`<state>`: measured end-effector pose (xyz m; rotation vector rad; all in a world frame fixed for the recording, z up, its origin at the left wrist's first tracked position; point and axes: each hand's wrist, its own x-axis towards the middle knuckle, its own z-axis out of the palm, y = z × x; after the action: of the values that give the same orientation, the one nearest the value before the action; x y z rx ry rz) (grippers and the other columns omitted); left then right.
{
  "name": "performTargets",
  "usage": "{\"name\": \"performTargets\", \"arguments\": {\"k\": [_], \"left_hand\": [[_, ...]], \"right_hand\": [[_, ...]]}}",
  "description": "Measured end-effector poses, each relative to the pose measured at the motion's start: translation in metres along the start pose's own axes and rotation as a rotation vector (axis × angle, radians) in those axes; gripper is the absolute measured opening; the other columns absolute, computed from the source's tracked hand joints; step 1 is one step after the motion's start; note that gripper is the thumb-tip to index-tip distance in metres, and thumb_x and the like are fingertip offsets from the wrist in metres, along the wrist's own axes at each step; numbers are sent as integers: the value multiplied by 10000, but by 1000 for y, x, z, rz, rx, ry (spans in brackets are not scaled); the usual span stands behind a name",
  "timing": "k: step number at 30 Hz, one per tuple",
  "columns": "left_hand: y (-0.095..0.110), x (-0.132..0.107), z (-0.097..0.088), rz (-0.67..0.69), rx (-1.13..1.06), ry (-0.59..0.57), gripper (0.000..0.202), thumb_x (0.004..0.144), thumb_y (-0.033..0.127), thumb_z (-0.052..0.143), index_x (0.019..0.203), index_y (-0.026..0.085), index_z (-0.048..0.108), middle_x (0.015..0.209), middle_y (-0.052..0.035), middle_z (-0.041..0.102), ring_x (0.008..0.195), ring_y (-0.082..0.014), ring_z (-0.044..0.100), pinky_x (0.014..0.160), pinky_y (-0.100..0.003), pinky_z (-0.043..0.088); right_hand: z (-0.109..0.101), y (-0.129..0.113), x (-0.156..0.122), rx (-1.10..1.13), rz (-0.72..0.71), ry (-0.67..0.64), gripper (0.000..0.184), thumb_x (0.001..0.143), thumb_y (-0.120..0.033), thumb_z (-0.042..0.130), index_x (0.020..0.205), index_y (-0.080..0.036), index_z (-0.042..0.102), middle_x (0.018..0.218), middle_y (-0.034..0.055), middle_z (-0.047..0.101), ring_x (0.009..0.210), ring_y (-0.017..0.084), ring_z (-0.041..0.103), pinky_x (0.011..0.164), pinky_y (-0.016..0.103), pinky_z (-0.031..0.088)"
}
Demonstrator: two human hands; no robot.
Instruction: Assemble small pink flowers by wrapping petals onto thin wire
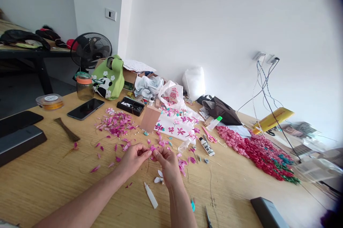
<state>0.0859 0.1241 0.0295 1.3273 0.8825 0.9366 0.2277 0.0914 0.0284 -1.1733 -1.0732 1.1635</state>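
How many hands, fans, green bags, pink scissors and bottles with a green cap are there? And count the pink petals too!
Hands: 2, left hand and right hand
Fan: 1
Green bag: 1
Pink scissors: 1
Green-capped bottle: 1
Pink petals: too heaped to count
Total without petals: 6

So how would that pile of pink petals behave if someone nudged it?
The pile of pink petals would probably scatter rather than slide together, since single petals lie loose around it. Each looks thin and small, so likely very light, and perhaps easily bent.
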Motion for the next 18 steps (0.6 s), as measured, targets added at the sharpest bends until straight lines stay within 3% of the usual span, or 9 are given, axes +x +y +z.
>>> {"name": "performTargets", "arguments": {"k": [3,7,11,14,18], "left_hand": [[5,-1,-1,-6,-5,49,255,694,399,640,669,145,642,611,-4,581,610,-146,503,591,-249,383],[12,-2,-5,-34,-62,204,283,640,429,672,640,149,626,544,28,507,537,-119,433,509,-226,321],[12,-1,-9,-71,-162,316,350,583,465,723,675,138,643,567,21,522,553,-120,439,494,-218,317],[11,0,-11,-54,-183,354,370,560,482,744,654,138,643,556,26,511,550,-118,431,487,-216,307],[10,2,-12,-9,-209,364,361,576,473,753,653,135,653,567,22,531,576,-119,449,517,-218,332]], "right_hand": [[-5,0,0,0,-5,36,313,743,-462,698,707,-151,682,644,6,605,607,119,499,606,239,372],[-20,-3,2,-70,-48,311,416,748,-540,646,885,-152,705,826,58,670,732,174,560,669,278,421],[-35,-3,4,-310,-119,514,387,754,-515,630,834,-141,689,721,48,654,682,188,551,630,286,409],[-37,0,6,-516,-184,510,310,810,-442,569,829,-155,686,751,58,663,671,194,554,620,295,407],[-28,8,6,-694,-300,422,189,825,-295,559,832,-193,719,831,70,654,831,233,537,769,347,400]]}}
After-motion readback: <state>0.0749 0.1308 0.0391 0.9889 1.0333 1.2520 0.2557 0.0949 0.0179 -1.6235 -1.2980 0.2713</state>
